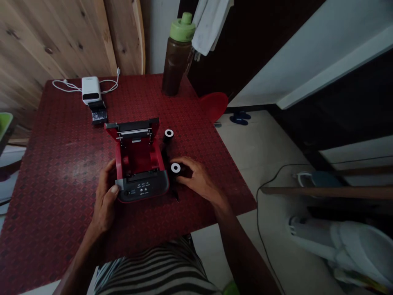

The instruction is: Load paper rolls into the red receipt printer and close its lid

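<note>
A small red and grey printer (138, 164) sits open in the middle of the red table (61, 155), its lid tipped back and its red bay bare. My left hand (106, 194) grips the printer's front left corner, thumb on the grey panel. My right hand (196, 178) lies on the table just right of the printer, fingers curled round a dark roll with a white end (175, 167). A second dark roll (168, 134) stands a little further back, apart from both hands.
A white device with a cable (91, 90) and a small black block (98, 112) lie at the table's back left. A brown bottle with a green cap (177, 57) stands at the back edge. The table ends right of my hand; the floor holds a cord and sandals.
</note>
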`<action>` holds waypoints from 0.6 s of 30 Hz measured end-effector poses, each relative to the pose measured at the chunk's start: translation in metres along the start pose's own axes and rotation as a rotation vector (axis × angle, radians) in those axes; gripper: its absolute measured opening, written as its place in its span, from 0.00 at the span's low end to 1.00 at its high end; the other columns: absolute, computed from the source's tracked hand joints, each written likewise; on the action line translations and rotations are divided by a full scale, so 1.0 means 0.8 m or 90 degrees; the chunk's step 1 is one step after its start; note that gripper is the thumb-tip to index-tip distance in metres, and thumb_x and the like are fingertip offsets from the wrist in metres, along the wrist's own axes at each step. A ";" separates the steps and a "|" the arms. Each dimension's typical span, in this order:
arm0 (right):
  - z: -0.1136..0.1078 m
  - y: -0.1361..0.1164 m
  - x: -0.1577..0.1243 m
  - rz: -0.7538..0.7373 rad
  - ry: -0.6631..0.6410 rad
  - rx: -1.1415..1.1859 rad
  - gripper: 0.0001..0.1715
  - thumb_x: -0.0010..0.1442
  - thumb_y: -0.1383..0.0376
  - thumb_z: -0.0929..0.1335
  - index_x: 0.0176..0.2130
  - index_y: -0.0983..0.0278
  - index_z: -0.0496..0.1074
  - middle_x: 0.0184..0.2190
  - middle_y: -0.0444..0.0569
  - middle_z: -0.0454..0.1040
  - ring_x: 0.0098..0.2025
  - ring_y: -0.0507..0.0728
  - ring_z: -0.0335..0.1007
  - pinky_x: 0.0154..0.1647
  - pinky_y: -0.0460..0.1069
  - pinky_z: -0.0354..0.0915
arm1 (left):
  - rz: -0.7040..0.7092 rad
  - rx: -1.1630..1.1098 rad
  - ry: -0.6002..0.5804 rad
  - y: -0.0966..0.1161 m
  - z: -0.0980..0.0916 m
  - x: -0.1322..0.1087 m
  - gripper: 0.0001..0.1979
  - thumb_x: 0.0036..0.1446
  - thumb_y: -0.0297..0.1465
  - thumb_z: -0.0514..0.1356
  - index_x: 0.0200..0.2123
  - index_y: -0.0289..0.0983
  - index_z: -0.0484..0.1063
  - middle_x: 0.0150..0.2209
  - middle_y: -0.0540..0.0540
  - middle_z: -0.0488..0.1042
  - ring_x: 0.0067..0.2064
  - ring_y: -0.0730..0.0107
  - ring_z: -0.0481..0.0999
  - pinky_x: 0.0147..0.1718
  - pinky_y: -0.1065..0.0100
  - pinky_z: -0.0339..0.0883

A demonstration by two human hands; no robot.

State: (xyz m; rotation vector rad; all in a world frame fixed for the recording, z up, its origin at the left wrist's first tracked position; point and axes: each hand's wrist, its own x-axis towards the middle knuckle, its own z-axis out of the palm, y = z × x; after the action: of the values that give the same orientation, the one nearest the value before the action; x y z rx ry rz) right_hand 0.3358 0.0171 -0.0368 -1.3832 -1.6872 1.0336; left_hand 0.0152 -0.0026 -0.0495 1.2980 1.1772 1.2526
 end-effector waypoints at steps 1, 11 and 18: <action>0.005 0.002 0.001 0.004 0.012 -0.001 0.23 0.61 0.74 0.77 0.53 0.56 0.84 0.54 0.48 0.88 0.58 0.62 0.84 0.65 0.62 0.75 | -0.003 0.001 -0.003 -0.002 -0.001 0.000 0.39 0.72 0.57 0.64 0.77 0.45 0.70 0.74 0.38 0.74 0.72 0.38 0.75 0.70 0.42 0.71; -0.056 -0.092 -0.005 -0.077 -0.026 0.051 0.21 0.73 0.61 0.76 0.63 0.53 0.78 0.56 0.49 0.88 0.60 0.62 0.86 0.63 0.59 0.79 | 0.007 0.015 -0.021 -0.001 0.002 -0.003 0.38 0.74 0.54 0.63 0.79 0.44 0.67 0.77 0.37 0.71 0.75 0.37 0.72 0.70 0.40 0.69; 0.000 -0.154 0.054 -0.239 -0.093 -0.354 0.15 0.69 0.76 0.74 0.51 0.59 0.78 0.48 0.51 0.86 0.52 0.63 0.84 0.59 0.60 0.80 | 0.054 0.024 -0.045 -0.002 0.003 -0.004 0.33 0.78 0.49 0.61 0.79 0.44 0.65 0.74 0.36 0.72 0.73 0.41 0.73 0.71 0.39 0.69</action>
State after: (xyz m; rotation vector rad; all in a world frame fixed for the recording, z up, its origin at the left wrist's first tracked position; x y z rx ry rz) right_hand 0.2769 0.0463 0.0761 -1.2525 -2.3507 0.4759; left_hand 0.0172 -0.0055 -0.0517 1.4214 1.1104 1.2397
